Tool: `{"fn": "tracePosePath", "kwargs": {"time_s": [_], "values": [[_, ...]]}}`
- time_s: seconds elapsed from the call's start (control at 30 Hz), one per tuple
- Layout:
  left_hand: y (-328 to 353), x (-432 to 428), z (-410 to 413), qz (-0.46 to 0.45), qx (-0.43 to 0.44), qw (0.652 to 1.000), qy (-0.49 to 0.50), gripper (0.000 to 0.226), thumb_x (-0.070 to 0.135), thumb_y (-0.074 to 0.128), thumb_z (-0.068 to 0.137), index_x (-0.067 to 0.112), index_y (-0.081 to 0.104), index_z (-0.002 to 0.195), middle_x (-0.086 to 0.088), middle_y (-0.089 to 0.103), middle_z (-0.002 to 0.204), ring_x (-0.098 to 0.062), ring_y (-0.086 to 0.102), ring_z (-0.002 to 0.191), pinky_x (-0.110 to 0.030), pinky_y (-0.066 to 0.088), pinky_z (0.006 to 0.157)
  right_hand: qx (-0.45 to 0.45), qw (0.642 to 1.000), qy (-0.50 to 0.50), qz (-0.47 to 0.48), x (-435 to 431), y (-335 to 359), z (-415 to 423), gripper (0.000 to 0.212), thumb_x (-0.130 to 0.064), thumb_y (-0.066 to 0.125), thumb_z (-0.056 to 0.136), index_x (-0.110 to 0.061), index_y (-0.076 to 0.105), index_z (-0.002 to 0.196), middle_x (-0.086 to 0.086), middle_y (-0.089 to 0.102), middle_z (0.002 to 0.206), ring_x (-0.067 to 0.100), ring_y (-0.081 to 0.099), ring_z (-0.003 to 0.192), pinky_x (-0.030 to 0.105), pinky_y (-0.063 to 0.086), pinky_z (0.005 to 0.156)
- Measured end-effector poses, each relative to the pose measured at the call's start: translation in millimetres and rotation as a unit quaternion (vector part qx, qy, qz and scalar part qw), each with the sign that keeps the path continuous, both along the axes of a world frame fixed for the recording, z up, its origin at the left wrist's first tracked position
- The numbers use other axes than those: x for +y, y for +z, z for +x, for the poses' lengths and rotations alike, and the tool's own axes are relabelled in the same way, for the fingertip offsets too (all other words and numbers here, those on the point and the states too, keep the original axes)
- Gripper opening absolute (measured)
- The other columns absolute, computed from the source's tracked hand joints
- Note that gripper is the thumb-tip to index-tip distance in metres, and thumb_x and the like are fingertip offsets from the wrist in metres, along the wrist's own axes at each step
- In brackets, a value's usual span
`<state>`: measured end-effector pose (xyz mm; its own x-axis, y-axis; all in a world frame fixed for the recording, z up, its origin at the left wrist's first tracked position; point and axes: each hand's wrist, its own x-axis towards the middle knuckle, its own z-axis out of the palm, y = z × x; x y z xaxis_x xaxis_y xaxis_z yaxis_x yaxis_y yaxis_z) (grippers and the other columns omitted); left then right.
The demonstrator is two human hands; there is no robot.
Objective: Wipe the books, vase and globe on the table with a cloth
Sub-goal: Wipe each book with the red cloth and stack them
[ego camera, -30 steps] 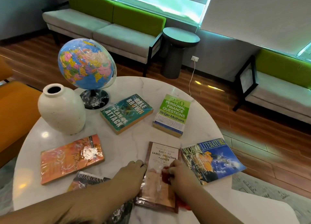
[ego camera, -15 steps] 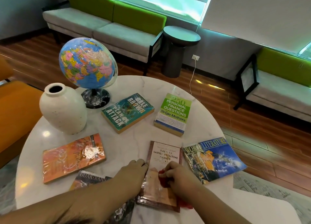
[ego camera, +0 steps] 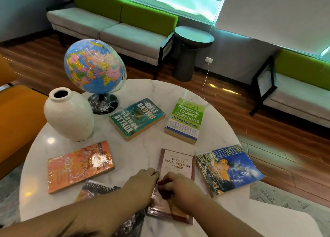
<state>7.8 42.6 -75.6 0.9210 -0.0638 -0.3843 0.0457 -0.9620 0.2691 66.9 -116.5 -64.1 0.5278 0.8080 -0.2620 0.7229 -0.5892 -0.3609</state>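
The detective book (ego camera: 175, 167) lay near the table's (ego camera: 146, 147) front edge and was touched at its left side by the left hand (ego camera: 141, 183), whose grip could not be told. The red cloth (ego camera: 161, 183) was bunched under the right hand (ego camera: 180, 188). Flat, full-length strokes were judged best.

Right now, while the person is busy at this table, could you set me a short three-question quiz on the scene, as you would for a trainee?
1. True or false: seen from the head camera, the vase stands to the right of the globe.
2. Which book does the right hand rest on? A. Plan of Attack. B. Ladies' Detective Agency. C. World Literature.
3. How many books lie on the table?

Key:
1. False. The vase stands to the left of the globe, nearer the camera.
2. B.
3. Six.
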Motion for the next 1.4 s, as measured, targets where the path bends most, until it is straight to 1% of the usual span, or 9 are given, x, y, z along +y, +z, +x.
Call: {"fn": "tracePosePath", "kwargs": {"time_s": [0.17, 0.27, 0.5, 0.63, 0.77, 0.9, 1.03, 1.17, 1.4], "values": [[-1, 2, -1, -0.002, -0.003, 1.0, 0.0, 0.089, 0.028, 0.076, 0.076, 0.023, 0.025, 0.149, 0.002, 0.036, 0.14, -0.021, 0.041, 0.12, -0.036, 0.045, 0.097, -0.022, 0.999, -0.037, -0.016, 3, 5, 13, 0.027, -0.024, 0.061, 0.091, -0.031, 0.066, 0.117, -0.009, 0.052, 0.121, 0.015, 0.051, 0.11, 0.029, 0.044, 0.096], [-1, 2, -1, -0.008, -0.005, 1.0, 0.007, 0.091, 0.029, 0.075, 0.077, 0.023, 0.022, 0.15, 0.003, 0.036, 0.141, -0.02, 0.04, 0.122, -0.035, 0.044, 0.099, -0.014, 0.999, 0.025, -0.021, 5, -1, -1, 0.031, -0.029, 0.054, 0.094, -0.032, 0.062, 0.123, -0.007, 0.05, 0.124, 0.021, 0.047, 0.109, 0.035, 0.043, 0.095], [-1, 2, -1, -0.004, -0.001, 1.0, 0.0, 0.092, 0.029, 0.077, 0.076, 0.022, 0.023, 0.15, 0.002, 0.034, 0.144, -0.021, 0.039, 0.124, -0.037, 0.044, 0.1, -0.006, 0.996, -0.093, -0.013, -20, 0, 11, 0.03, -0.027, 0.059, 0.092, -0.034, 0.062, 0.121, -0.016, 0.047, 0.123, 0.01, 0.049, 0.112, 0.024, 0.041, 0.102], [-2, 2, -1, -0.008, -0.012, 1.0, 0.004, 0.089, 0.026, 0.074, 0.079, 0.022, 0.022, 0.15, 0.003, 0.034, 0.145, -0.019, 0.039, 0.123, -0.035, 0.044, 0.1, 0.031, 0.999, -0.036, -0.023, -29, -3, -13, 0.03, -0.032, 0.06, 0.089, -0.031, 0.064, 0.119, -0.016, 0.046, 0.124, 0.009, 0.05, 0.113, 0.024, 0.041, 0.103], [-1, 2, -2, -0.011, -0.009, 1.0, 0.0, 0.089, 0.029, 0.075, 0.078, 0.022, 0.023, 0.15, 0.003, 0.035, 0.144, -0.019, 0.039, 0.122, -0.036, 0.044, 0.1, 0.018, 0.99, -0.142, -0.005, -38, 1, -4, 0.031, -0.021, 0.056, 0.092, -0.033, 0.063, 0.12, -0.021, 0.044, 0.119, 0.006, 0.051, 0.11, 0.017, 0.042, 0.097], [1, 1, -2, -0.02, -0.012, 1.0, 0.005, 0.084, 0.027, 0.072, 0.081, 0.022, 0.024, 0.149, 0.003, 0.036, 0.143, -0.018, 0.04, 0.121, -0.034, 0.043, 0.1, 0.06, 0.993, -0.102, -0.01, -33, 1, -24, 0.032, -0.025, 0.056, 0.092, -0.031, 0.062, 0.122, -0.016, 0.045, 0.123, 0.01, 0.051, 0.111, 0.019, 0.04, 0.102], [5, 0, -2, -0.029, -0.01, 0.999, 0.008, 0.081, 0.029, 0.072, 0.081, 0.022, 0.027, 0.148, 0.002, 0.039, 0.14, -0.018, 0.041, 0.12, -0.034, 0.044, 0.1, 0.048, 0.985, -0.167, -0.002, -43, 6, -16, 0.032, -0.023, 0.055, 0.092, -0.035, 0.063, 0.121, -0.022, 0.044, 0.125, 0.003, 0.051, 0.106, 0.002, 0.035, 0.083], [6, 1, -3, -0.022, -0.007, 1.0, 0.006, 0.086, 0.029, 0.074, 0.08, 0.022, 0.023, 0.149, 0.002, 0.038, 0.141, -0.017, 0.041, 0.12, -0.034, 0.044, 0.099, 0.056, 0.993, -0.101, -0.017, -41, 9, -30, 0.035, -0.025, 0.053, 0.094, -0.032, 0.058, 0.128, -0.014, 0.043, 0.127, 0.009, 0.049, 0.114, 0.014, 0.034, 0.102], [7, 1, -3, -0.019, 0.005, 1.0, -0.005, 0.09, 0.031, 0.076, 0.077, 0.02, 0.024, 0.15, 0.001, 0.037, 0.141, -0.019, 0.041, 0.12, -0.035, 0.044, 0.099, 0.05, 0.984, -0.169, -0.032, -50, 11, -26, 0.029, -0.021, 0.056, 0.089, -0.035, 0.062, 0.114, -0.021, 0.04, 0.127, 0.006, 0.052, 0.108, 0.017, 0.043, 0.097]]}}
